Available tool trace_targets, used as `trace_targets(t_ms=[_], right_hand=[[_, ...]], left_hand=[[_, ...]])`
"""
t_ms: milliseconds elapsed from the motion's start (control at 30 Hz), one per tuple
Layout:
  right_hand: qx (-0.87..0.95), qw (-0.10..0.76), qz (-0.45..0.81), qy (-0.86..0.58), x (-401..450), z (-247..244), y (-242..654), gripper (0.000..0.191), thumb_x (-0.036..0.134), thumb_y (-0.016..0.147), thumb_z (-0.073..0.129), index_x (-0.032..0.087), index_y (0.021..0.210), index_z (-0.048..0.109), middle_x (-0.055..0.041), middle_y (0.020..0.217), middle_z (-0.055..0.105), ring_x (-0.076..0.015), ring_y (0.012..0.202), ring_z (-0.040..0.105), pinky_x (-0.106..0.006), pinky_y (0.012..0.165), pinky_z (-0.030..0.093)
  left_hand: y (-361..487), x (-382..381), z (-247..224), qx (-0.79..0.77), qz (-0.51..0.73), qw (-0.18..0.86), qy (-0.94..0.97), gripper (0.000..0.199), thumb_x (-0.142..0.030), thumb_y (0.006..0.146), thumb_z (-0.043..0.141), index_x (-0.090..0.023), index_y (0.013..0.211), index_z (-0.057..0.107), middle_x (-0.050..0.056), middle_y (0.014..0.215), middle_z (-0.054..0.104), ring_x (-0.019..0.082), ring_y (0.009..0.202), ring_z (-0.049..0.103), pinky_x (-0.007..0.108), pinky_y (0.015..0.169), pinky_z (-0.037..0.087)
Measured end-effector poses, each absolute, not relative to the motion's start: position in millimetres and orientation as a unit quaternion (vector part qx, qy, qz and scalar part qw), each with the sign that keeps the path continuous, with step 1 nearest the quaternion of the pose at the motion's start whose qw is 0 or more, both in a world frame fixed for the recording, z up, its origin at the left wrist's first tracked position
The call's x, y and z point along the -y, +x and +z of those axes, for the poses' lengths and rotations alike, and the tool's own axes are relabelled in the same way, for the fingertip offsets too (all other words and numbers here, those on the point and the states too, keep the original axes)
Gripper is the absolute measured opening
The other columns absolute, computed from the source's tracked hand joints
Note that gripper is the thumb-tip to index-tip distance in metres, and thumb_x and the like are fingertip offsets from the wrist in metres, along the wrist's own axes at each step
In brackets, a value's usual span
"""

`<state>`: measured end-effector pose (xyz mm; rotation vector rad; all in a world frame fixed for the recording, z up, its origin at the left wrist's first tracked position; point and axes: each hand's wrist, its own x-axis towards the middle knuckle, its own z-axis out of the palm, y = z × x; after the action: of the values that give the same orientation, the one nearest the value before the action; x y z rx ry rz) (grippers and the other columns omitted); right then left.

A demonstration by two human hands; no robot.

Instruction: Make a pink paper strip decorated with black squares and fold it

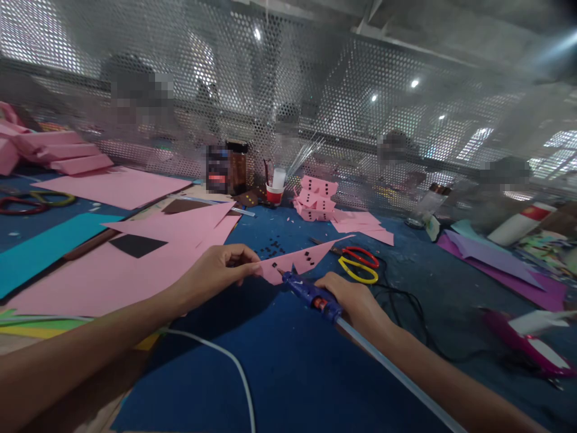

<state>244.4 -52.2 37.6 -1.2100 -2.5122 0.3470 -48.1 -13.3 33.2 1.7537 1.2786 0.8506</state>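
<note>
Pinched in my left hand (232, 264) is the left end of a pink paper strip (300, 262) dotted with small black squares. My right hand (354, 294) is wrapped round a blue glue gun (311, 293), with a long clear glue stick (396, 373) running out of its back. The gun's tip meets or nearly meets the strip close to a black square; I cannot tell if they touch. Loose black paper bits (271, 246) lie on the blue table just behind the strip. Red-and-yellow handled scissors (360, 264) rest to the right of it.
Pink sheets (180, 264) with a black paper piece (139, 245) cover the left. Folded pink pieces with black squares (315, 198) and a red-and-white cup (274, 193) stand at the back. Rightward are purple sheets (505, 270), a magenta glue gun (525, 343) and black cables (410, 307).
</note>
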Motion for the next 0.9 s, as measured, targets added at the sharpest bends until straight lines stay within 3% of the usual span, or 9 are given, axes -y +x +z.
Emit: trace_targets(t_ms=[433,667,900], right_hand=[[0.88,0.19,0.107,-0.422,47.4,22.4,247.8,0.025,0.011,0.081,0.055,0.024,0.102,0.054,-0.0004,0.098,0.064,-0.0172,0.079,0.061,-0.025,0.066,0.034],[0.882,0.186,0.088,-0.424,42.7,13.8,250.0,0.023,0.012,0.081,0.054,0.026,0.1,0.053,0.001,0.093,0.062,-0.017,0.075,0.06,-0.026,0.062,0.03],[0.882,0.177,0.097,-0.426,46.7,21.0,249.5,0.022,0.011,0.082,0.053,0.024,0.1,0.052,0.0007,0.093,0.062,-0.0164,0.075,0.059,-0.026,0.063,0.031]], left_hand=[[-46.2,15.2,37.8,-0.517,0.331,0.386,0.689,0.023,-0.043,0.081,0.067,-0.021,0.083,0.07,-0.001,0.065,0.066,0.013,0.056,0.055,0.022,0.05,0.036],[-46.1,16.3,40.5,-0.516,0.323,0.392,0.69,0.021,-0.04,0.082,0.065,-0.019,0.085,0.069,0.001,0.076,0.07,0.011,0.059,0.055,0.022,0.052,0.038],[-46.5,14.9,38.0,-0.519,0.321,0.388,0.69,0.022,-0.041,0.082,0.065,-0.019,0.085,0.069,-0.002,0.062,0.063,0.012,0.056,0.053,0.021,0.048,0.033]])
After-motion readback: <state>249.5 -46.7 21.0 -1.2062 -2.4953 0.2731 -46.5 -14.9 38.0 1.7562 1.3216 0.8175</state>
